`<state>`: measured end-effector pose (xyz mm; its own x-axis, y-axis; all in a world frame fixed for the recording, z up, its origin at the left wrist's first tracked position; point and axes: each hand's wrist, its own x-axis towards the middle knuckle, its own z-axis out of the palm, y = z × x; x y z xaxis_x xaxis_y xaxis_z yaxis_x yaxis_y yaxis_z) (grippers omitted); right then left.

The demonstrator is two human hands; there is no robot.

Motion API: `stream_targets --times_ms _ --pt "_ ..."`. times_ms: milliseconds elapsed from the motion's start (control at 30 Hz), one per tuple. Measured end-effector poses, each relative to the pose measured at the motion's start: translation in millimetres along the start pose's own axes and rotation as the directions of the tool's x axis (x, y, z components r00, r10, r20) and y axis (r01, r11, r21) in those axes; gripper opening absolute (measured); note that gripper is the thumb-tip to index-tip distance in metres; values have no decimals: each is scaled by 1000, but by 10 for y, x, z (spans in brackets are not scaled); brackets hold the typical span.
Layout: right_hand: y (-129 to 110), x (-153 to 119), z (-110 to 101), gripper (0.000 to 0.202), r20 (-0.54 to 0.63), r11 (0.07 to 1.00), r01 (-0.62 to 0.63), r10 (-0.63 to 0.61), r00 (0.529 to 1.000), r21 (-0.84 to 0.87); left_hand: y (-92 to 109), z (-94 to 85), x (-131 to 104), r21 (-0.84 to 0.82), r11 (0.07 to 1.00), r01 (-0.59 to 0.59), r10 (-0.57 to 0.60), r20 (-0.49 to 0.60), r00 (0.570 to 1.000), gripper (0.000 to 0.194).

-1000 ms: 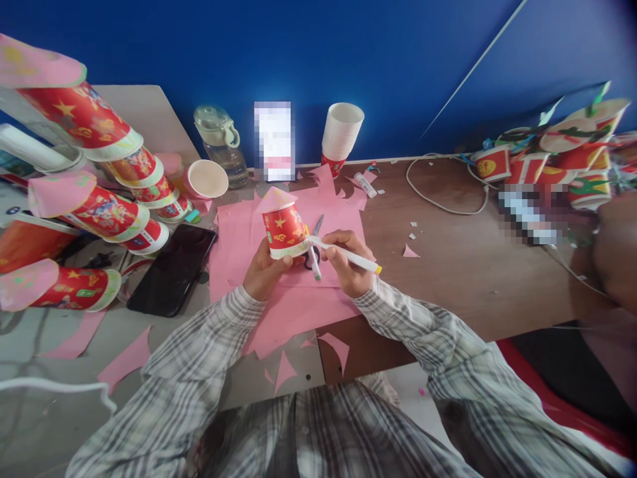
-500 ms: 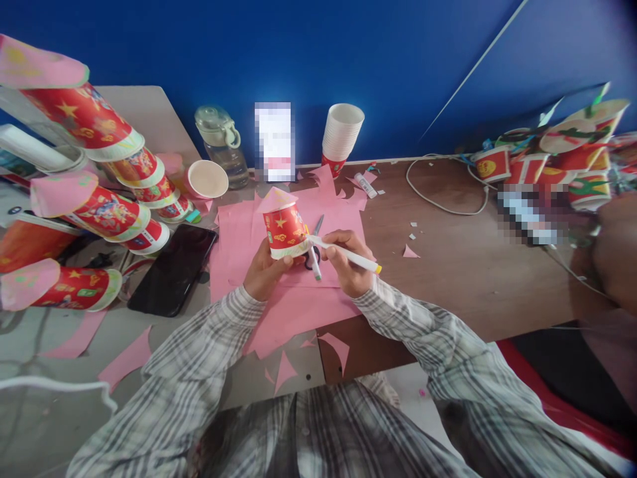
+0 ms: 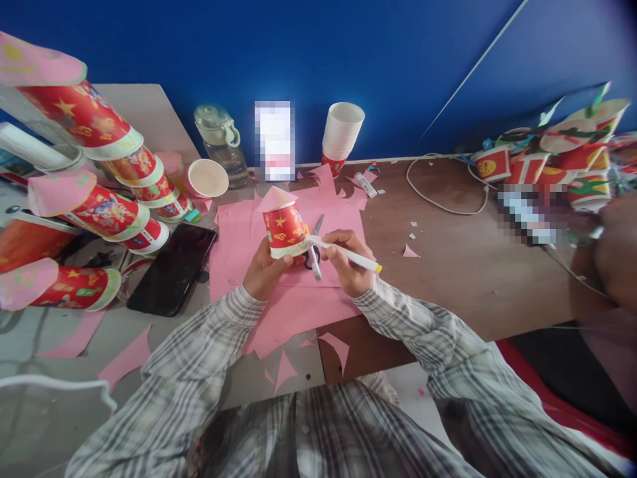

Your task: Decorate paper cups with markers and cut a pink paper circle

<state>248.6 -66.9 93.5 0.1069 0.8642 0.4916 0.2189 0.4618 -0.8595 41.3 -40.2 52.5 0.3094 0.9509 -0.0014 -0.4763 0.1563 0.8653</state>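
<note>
Over the pink paper (image 3: 288,305), my left hand (image 3: 265,271) grips the lower part of a red paper cup (image 3: 284,229). The cup is upside down, slightly tilted, with a pink paper cone on top and a pale rim marked green and yellow. My right hand (image 3: 350,261) holds a white marker pen (image 3: 354,254) with a yellow end. The pen's tip is at the cup's lower right side; whether it touches I cannot tell. A second white marker with a green end (image 3: 316,265) lies just below the tip. Scissors (image 3: 318,229) lie behind, partly hidden by my right hand.
Stacked red cups with pink cones (image 3: 119,143) fill the left, near a black phone (image 3: 172,269). A water bottle (image 3: 221,143), a lit phone (image 3: 275,141) and a white cup stack (image 3: 343,129) stand along the wall. At right are a cable (image 3: 448,206), decorated cups and another person's arm (image 3: 617,245).
Both hands, the cup and the marker stay almost in place. The view has shifted very slightly, with the cups at left a little farther left.
</note>
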Motion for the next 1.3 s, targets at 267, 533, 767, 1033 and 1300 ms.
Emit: stream_targets --times_ms 267,533,767,1033,1300 --pt "14 5 10 37 -10 1000 14 -14 1000 -8 -23 -43 7 26 1000 -12 11 27 1000 64" --pt "-29 11 10 42 6 1000 -17 17 1000 -20 -17 -23 9 33 999 -9 9 1 1000 70" --pt "-29 15 15 38 2 1000 10 -10 1000 2 -32 -49 10 49 998 -27 26 18 1000 64" --pt "-19 13 14 39 1 1000 5 -5 1000 -2 -11 -28 9 28 1000 -15 15 12 1000 66" --pt "-23 -7 12 35 3 1000 19 -19 1000 -7 -23 -42 4 19 1000 -7 7 10 1000 65"
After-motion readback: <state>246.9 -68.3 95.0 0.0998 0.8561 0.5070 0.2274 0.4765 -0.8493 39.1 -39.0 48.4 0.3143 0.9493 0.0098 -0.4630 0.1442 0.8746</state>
